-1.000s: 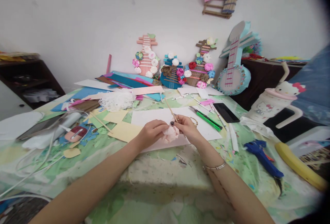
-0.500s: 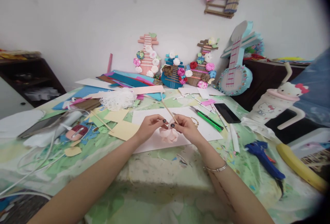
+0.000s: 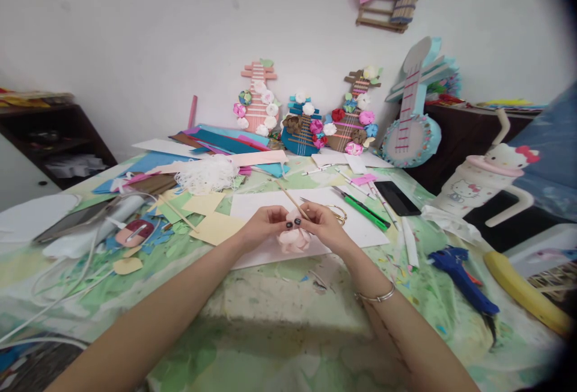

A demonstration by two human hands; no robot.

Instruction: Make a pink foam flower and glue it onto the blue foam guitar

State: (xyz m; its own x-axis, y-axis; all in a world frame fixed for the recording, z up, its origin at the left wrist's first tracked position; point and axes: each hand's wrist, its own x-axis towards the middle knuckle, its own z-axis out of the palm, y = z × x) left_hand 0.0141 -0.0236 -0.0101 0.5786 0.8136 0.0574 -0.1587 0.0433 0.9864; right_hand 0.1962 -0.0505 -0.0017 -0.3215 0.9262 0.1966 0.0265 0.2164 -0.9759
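A pale pink paper flower (image 3: 294,241) is between my hands, above a white sheet of paper (image 3: 252,201). My left hand (image 3: 267,225) pinches the flower near its upper edge, thumb and fingers closed. My right hand (image 3: 321,224) is closed on the flower's other side and also grips a thin wooden stick (image 3: 288,195), which slants up to the left. The two thumbs nearly meet at the petals. Gold-handled scissors (image 3: 339,214) lie on the sheet just behind my right hand, partly hidden. A green utility knife (image 3: 366,209) rests to their right.
To the right are a phone (image 3: 397,198), a blue glue gun (image 3: 464,278), a banana (image 3: 525,293) and a white tumbler (image 3: 478,181). Paper scraps, yellow paper (image 3: 216,228) and white shredded paper (image 3: 206,174) lie left. Flower-decorated paper instruments (image 3: 301,133) stand against the wall.
The stick's upper end has swung left and lower. Both thumbs have come closer together over the flower, and my left hand has moved slightly nearer to my right.
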